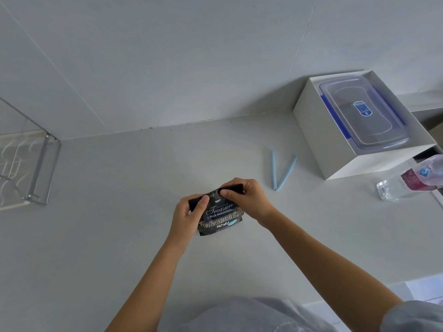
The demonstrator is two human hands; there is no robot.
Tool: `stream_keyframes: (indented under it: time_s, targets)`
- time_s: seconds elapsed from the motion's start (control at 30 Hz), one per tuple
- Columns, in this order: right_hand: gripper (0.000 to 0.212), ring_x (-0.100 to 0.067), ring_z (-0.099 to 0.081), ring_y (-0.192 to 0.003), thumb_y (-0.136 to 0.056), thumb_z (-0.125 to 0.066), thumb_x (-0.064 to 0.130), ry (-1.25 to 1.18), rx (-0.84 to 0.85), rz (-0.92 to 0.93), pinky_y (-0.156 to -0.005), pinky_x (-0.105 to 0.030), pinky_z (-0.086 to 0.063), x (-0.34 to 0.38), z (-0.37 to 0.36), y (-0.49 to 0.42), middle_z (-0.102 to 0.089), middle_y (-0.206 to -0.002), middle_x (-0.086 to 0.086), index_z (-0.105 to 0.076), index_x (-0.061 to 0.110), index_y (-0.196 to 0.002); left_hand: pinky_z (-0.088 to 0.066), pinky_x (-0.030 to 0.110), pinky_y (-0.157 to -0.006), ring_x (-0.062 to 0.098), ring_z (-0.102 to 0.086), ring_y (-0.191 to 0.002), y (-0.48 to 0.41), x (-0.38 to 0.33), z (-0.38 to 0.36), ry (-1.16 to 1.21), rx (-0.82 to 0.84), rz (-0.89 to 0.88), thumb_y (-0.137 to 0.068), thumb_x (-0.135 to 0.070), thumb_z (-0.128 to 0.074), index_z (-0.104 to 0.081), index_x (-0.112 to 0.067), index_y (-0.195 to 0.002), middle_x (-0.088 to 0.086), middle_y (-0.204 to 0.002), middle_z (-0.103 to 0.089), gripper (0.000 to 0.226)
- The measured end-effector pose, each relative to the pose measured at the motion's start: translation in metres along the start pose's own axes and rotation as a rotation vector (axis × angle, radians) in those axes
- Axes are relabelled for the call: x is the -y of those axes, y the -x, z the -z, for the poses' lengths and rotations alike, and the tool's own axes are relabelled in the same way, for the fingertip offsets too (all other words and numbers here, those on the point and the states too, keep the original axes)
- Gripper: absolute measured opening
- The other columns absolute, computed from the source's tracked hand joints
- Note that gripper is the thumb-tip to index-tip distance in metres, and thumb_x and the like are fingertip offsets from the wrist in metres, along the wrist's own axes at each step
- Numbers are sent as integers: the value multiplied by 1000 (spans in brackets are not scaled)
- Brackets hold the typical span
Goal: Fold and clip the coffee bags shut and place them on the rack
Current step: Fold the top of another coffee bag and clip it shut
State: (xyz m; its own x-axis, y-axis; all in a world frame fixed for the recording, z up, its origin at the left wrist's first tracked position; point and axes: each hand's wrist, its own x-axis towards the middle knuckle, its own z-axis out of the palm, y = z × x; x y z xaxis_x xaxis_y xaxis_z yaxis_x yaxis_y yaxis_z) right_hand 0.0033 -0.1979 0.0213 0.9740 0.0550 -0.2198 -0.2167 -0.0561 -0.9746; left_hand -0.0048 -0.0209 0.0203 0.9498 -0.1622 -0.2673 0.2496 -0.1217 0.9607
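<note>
A black coffee bag (221,218) with "Treasure Blue Mountain" lettering rests on the grey counter, centre of view. Its top edge is rolled over into a fold. My left hand (188,213) pinches the fold's left end, thumb on top. My right hand (247,196) pinches the fold's right end. A light blue sealing clip (281,170) lies open in a V on the counter, to the right of and beyond the bag, apart from both hands. The metal wire rack (36,168) hangs on the wall at the far left.
A white open box (318,140) at the back right holds a clear lidded plastic container (362,111) with blue clasps. A plastic water bottle (407,182) lies on its side at the right edge. The counter's front edge runs lower right.
</note>
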Motion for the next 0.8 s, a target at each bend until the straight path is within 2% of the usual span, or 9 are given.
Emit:
stream_keyframes:
  time_s: [0.1,0.2,0.3,0.4,0.5,0.6,0.7,0.8]
  targets:
    - [13,-7,-68,-71,-82,-71,16,-56,4,-34,-63,-18,-52,-1,-3,-1,-72,-71,12,-73,28,-77,-53,23,-55,12,-67,-67,1,2,-4,78,-55,66,-90,-32,-54,-69,-9,-82,1,-71,-71,29]
    - [9,-12,-69,-72,-83,-69,15,-153,36,-71,-64,-22,-55,-4,-2,0,-73,-73,7,-74,22,-80,-49,16,-49,5,-66,-61,1,1,-6,125,-71,92,-93,-34,-50,-67,-12,-76,-6,-63,-70,32]
    - [7,-15,-69,-72,-84,-68,14,-207,51,-98,-64,-25,-56,-5,-1,1,-73,-74,3,-74,17,-83,-50,16,-48,6,-68,-62,-1,1,-7,113,-61,99,-92,-39,-49,-68,-18,-74,-6,-64,-71,34]
    - [7,-14,-70,-71,-84,-68,15,-170,37,-102,-64,-24,-57,-4,-1,1,-73,-73,4,-73,18,-82,-50,16,-49,5,-67,-63,-2,1,-4,109,-39,85,-92,-39,-50,-69,-22,-70,-6,-65,-71,33]
    - [11,-9,-69,-69,-84,-68,17,-62,-6,-70,-61,-20,-55,-2,-2,-1,-72,-70,9,-72,24,-77,-51,16,-52,4,-68,-67,-2,4,0,108,-40,59,-89,-32,-58,-72,-22,-76,-7,-70,-73,22]
    - [11,-9,-68,-68,-84,-69,18,70,-52,-8,-64,-24,-55,-1,-5,-4,-70,-71,8,-70,26,-75,-52,17,-57,8,-71,-75,-1,6,3,102,-42,41,-81,-23,-70,-74,-26,-82,-5,-80,-76,5]
    - [9,-10,-67,-68,-84,-68,20,119,-82,18,-65,-26,-55,-1,-8,-5,-69,-71,7,-70,23,-76,-52,15,-58,8,-71,-76,-2,6,0,75,-85,32,-75,-19,-76,-74,-32,-79,-9,-80,-76,14]
    - [10,-13,-67,-68,-84,-68,21,128,-101,13,-64,-28,-54,-3,-9,-4,-69,-71,5,-69,23,-75,-52,15,-54,7,-70,-69,-3,6,-8,81,-161,39,-72,-22,-78,-74,-30,-75,-9,-74,-75,10]
